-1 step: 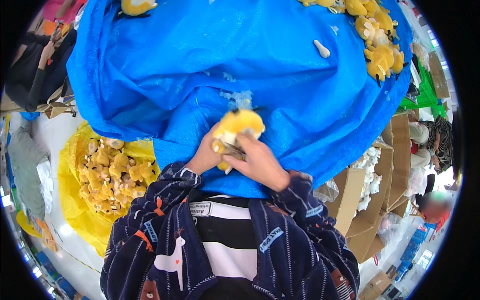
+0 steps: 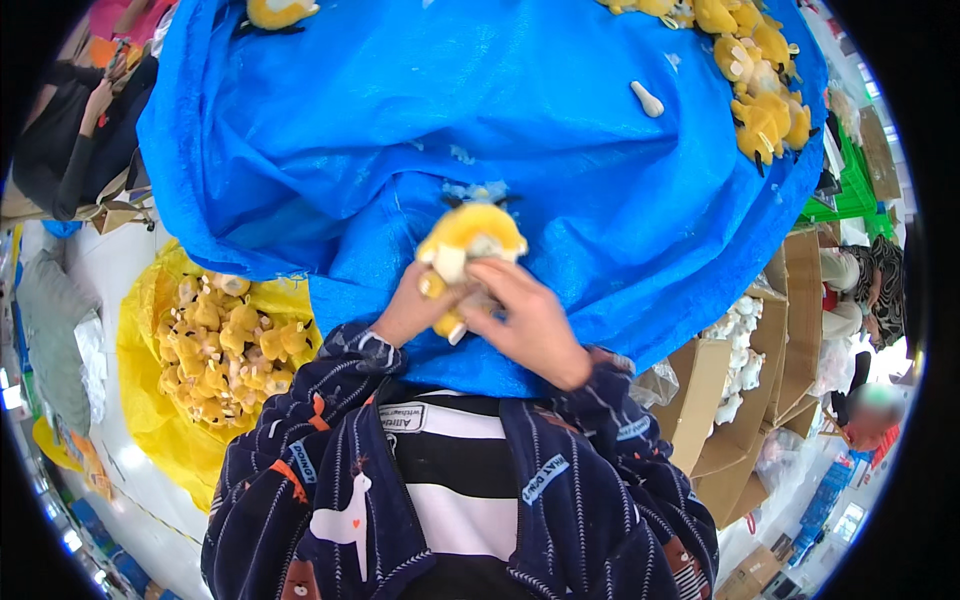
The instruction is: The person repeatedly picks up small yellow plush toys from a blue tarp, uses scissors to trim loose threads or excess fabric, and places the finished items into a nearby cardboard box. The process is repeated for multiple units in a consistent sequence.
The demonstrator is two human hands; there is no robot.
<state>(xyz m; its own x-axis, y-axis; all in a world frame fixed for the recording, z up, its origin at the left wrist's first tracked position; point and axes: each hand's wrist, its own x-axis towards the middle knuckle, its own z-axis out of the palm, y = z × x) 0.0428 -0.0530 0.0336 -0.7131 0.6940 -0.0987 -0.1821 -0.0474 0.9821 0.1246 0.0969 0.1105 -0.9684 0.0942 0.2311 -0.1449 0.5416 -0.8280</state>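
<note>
A yellow and white plush toy (image 2: 482, 220) with dark tips at its top is between my two hands, over the near part of the blue sheet (image 2: 600, 225). From the left, my left hand (image 2: 410, 310) grips the toy's lower side, its fingers partly hidden behind it. My right hand (image 2: 535, 325) is closed on the toy's middle, fingers bent against the pale part; whether they also pinch something small is hidden. White fluff (image 2: 462, 192) lies on the sheet just beyond the toy.
A yellow bag (image 2: 150, 370) full of similar plush toys (image 2: 225, 350) stands at left. More toys (image 2: 765, 115) are piled far right, near a small white piece (image 2: 647, 99). Cardboard boxes (image 2: 695, 385) with white plush pieces (image 2: 740, 345) stand right. Other people sit far left and right.
The plush toy has risen slightly and turned, so its pale middle and both dark tips show more. My right fingers have shifted a little along it. My left hand stays on its side.
</note>
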